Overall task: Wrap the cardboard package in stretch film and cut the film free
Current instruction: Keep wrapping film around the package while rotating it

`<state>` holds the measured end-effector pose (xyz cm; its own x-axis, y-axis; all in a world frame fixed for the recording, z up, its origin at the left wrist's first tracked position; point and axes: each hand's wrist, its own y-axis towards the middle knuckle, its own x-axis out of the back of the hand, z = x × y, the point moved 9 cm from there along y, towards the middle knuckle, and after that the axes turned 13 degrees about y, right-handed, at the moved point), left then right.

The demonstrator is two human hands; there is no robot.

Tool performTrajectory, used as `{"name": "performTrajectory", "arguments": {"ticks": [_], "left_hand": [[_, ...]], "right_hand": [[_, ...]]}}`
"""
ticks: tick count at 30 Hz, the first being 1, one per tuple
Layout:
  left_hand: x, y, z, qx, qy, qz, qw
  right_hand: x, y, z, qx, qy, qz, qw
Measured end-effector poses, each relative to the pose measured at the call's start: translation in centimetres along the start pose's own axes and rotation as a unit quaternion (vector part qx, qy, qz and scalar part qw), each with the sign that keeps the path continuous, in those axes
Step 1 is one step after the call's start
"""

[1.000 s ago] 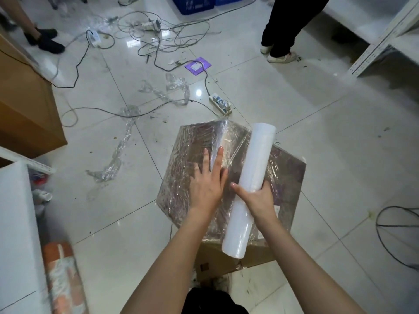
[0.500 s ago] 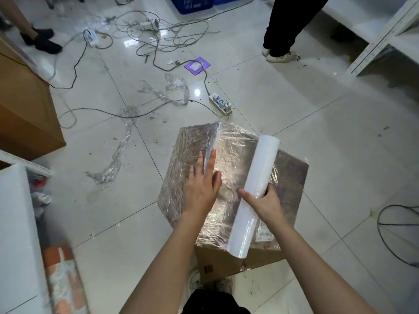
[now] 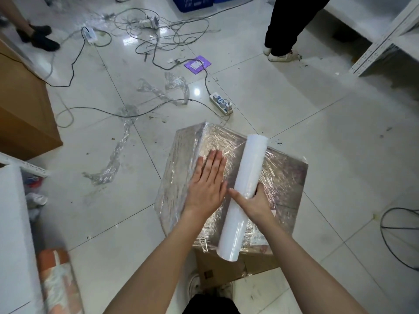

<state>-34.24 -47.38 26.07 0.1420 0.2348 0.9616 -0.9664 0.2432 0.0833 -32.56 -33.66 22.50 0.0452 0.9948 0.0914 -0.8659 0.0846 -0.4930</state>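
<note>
Palm of left hand [image 3: 207, 185] flattens film; right hand [image 3: 255, 201] apparently grips roll [image 3: 243, 191].

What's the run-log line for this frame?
left hand: flat on film | right hand: grips film roll | package: top wrapped | film: uncut

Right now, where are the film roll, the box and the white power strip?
film roll [image 3: 243, 196], head view, middle of the tube.
box [image 3: 285, 177], head view, wrapped top.
power strip [image 3: 221, 103], head view, its middle.

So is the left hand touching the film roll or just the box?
Apart. The head view shows the left hand flat on the wrapped box, with film visible between it and the roll.
</note>
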Motion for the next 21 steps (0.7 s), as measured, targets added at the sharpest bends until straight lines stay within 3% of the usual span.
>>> {"name": "performTrajectory", "arguments": {"ticks": [6,8,10,12,17,21], "left_hand": [[-0.2,0.8,2.1,-0.001,0.025,-0.018,1.0],[-0.9,0.0,4.7,0.095,-0.005,0.031,0.995],[-2.4,-2.1,7.2,0.22,-0.083,0.102,0.967],[-4.0,-4.2,8.0,0.274,-0.169,0.146,0.935],[-4.5,-5.5,10.2,0.294,-0.189,0.087,0.933],[-6.7,-6.8,12.1,0.329,-0.195,0.096,0.919]], "right_hand": [[-1.7,0.6,-0.4,0.016,0.031,-0.038,0.999],[-2.2,0.5,-0.3,0.02,0.033,-0.032,0.999],[-2.9,0.4,-0.4,0.024,0.028,-0.021,0.999],[-3.8,0.6,-0.7,0.025,0.007,-0.01,1.0],[-6.6,1.0,-0.9,0.038,-0.021,-0.002,0.999],[-9.0,1.7,-1.0,0.049,-0.064,0.008,0.997]]}}
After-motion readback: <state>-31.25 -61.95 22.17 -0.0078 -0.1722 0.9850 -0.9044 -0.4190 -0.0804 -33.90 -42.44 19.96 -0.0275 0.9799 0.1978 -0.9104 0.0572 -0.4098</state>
